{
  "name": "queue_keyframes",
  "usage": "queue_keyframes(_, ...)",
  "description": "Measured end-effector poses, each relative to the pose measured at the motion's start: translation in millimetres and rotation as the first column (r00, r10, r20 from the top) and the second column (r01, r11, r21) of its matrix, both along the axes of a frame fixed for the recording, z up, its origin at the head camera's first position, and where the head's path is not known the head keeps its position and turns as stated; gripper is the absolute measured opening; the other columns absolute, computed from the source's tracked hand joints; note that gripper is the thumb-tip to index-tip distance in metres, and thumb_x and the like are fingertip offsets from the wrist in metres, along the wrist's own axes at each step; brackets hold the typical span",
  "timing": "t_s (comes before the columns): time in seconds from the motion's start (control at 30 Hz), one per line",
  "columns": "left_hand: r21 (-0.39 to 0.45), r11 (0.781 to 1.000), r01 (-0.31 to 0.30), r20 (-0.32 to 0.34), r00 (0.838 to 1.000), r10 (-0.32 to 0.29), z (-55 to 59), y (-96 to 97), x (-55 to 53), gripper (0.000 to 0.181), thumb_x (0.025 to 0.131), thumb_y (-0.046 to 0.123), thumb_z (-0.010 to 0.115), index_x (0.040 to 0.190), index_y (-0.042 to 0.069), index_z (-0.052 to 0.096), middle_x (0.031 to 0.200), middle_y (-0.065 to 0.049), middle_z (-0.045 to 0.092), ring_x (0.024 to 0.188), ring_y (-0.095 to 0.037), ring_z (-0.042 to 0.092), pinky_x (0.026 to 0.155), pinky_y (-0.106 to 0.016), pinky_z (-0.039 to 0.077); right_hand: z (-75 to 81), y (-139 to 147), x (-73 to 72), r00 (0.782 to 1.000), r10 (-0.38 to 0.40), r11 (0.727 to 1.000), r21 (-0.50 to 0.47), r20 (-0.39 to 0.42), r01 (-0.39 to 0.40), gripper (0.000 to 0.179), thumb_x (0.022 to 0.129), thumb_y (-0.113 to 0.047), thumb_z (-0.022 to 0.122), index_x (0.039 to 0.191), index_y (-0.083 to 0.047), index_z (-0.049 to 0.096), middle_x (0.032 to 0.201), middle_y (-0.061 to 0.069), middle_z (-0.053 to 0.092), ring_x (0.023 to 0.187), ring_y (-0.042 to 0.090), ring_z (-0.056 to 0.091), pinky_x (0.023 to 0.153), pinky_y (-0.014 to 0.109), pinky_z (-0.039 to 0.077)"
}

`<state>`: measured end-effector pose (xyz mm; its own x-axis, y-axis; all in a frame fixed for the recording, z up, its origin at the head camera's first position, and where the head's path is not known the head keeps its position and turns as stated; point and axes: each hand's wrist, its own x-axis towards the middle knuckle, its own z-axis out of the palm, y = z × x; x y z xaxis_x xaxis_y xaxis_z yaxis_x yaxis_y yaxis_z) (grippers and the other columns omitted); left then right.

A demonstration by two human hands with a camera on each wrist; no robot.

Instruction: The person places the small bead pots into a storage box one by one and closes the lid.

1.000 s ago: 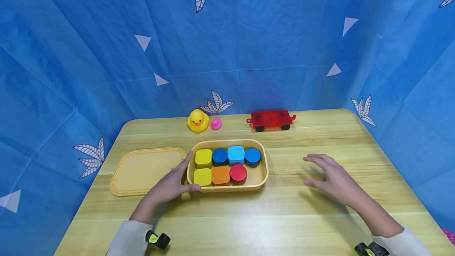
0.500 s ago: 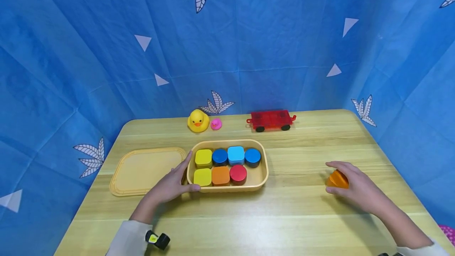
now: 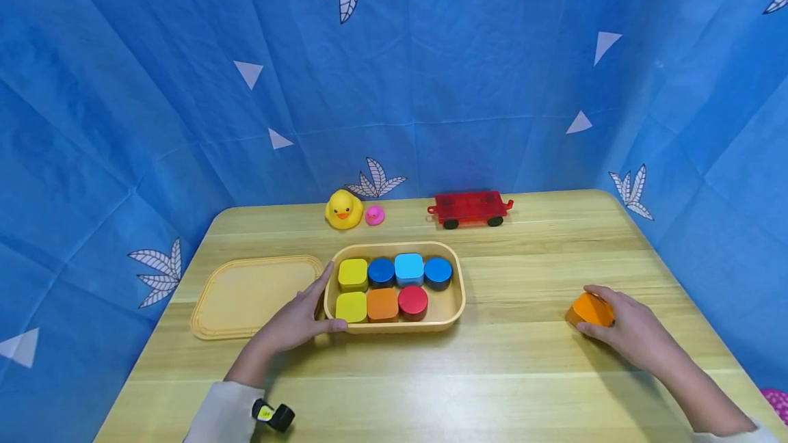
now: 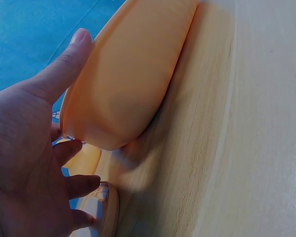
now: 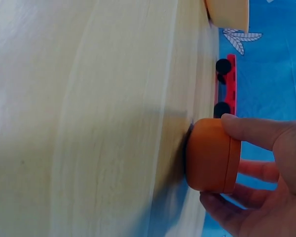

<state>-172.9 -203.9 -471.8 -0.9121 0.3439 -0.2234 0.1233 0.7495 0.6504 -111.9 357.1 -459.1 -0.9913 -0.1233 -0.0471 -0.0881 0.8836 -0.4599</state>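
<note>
My left hand holds the left end of a tan oblong box, thumb at the front wall and index finger along the end. Inside the box sit two rows of rounded pieces: yellow squares, an orange square, a light blue square, dark blue rounds and a red round. Well to the right, my right hand grips another orange rounded-square block low at the table, thumb on one side, fingers on the other. A seam runs round this block near its top.
Left of the box lies a flat tan lid. Along the back stand a yellow rubber duck, a small pink duck and a red wheeled cart. Blue cloth hangs close behind and beside the table.
My right hand has moved right and taken hold of the orange block, which now shows more clearly between thumb and fingers. The left hand and the box have stayed in place.
</note>
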Motion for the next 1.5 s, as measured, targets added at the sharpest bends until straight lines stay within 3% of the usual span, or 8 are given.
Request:
queue_keyframes(0.4, 0.003, 1.000, 0.003, -0.001, 1.000, -0.003, 0.6, -0.2, -0.7, 0.116, 0.085, 0.063, 0.076, 0.167, 0.033, -0.002, 0.173, -0.011, 0.014, 0.153, -0.048, 0.024, 0.117, -0.071, 0.024, 9.1, -25, -7.3, 0.998, 0.048, 0.997, -0.051, -0.037, -0.050, 0.072, 0.088, -0.023, 0.083, 0.140, 0.014, 0.051, 0.136, 0.039, 0.055, 0.119, 0.055, 0.056, 0.095, 0.065, 0.049)
queue_keyframes(0.63, 0.001, 1.000, 0.010, -0.012, 1.000, -0.010, 0.2, -0.4, -1.0, 0.117, 0.085, 0.063, 0.075, 0.167, 0.032, -0.002, 0.173, -0.011, 0.014, 0.153, -0.048, 0.024, 0.117, -0.072, 0.023, 19.8, -50, -12.4, 0.993, 0.092, 0.989, -0.110, -0.080, -0.101, 0.066, 0.090, -0.020, 0.082, 0.142, 0.009, 0.054, 0.136, 0.032, 0.059, 0.116, 0.045, 0.060, 0.094, 0.062, 0.052)
queue_keyframes(0.8, 0.000, 1.000, 0.008, -0.012, 1.000, -0.008, -0.7, -0.6, -0.9, 0.117, 0.085, 0.063, 0.075, 0.167, 0.032, -0.001, 0.173, -0.011, 0.014, 0.153, -0.049, 0.023, 0.117, -0.072, 0.022, 29.1, -66, -16.7, 0.986, 0.138, 0.974, -0.168, -0.092, -0.152, 0.066, 0.090, -0.019, 0.081, 0.145, 0.002, 0.053, 0.138, 0.026, 0.059, 0.119, 0.042, 0.059, 0.094, 0.062, 0.053)
queue_keyframes(1.03, 0.005, 1.000, -0.004, 0.001, 1.000, 0.004, -1.0, 0.0, -0.6, 0.117, 0.084, 0.065, 0.075, 0.167, 0.033, -0.001, 0.172, -0.011, 0.016, 0.153, -0.047, 0.025, 0.117, -0.069, 0.027, 40.8, -90, -23.1, 0.975, 0.201, 0.944, -0.248, -0.093, -0.218, 0.065, 0.089, -0.015, 0.082, 0.147, -0.005, 0.054, 0.141, 0.018, 0.059, 0.117, 0.033, 0.060, 0.089, 0.049, 0.059)
queue_keyframes(1.13, 0.003, 1.000, -0.008, 0.004, 1.000, 0.008, -0.8, 0.2, -0.7, 0.118, 0.083, 0.066, 0.075, 0.167, 0.033, -0.001, 0.172, -0.012, 0.016, 0.153, -0.047, 0.025, 0.117, -0.069, 0.027, 44.5, -101, -26.4, 0.972, 0.217, 0.938, -0.256, -0.093, -0.234, 0.066, 0.089, -0.015, 0.082, 0.148, -0.008, 0.053, 0.141, 0.016, 0.059, 0.118, 0.032, 0.060, 0.089, 0.049, 0.058)
queue_keyframes(1.5, 0.000, 1.000, -0.008, 0.004, 1.000, 0.008, 0.1, 0.8, -0.4, 0.118, 0.083, 0.064, 0.076, 0.167, 0.033, -0.001, 0.172, -0.012, 0.015, 0.153, -0.048, 0.024, 0.117, -0.070, 0.025, 49.9, -134, -37.0, 0.958, 0.264, 0.908, -0.308, -0.109, -0.285, 0.064, 0.088, -0.015, 0.083, 0.144, -0.004, 0.055, 0.132, 0.011, 0.062, 0.110, 0.025, 0.062, 0.092, 0.048, 0.058)
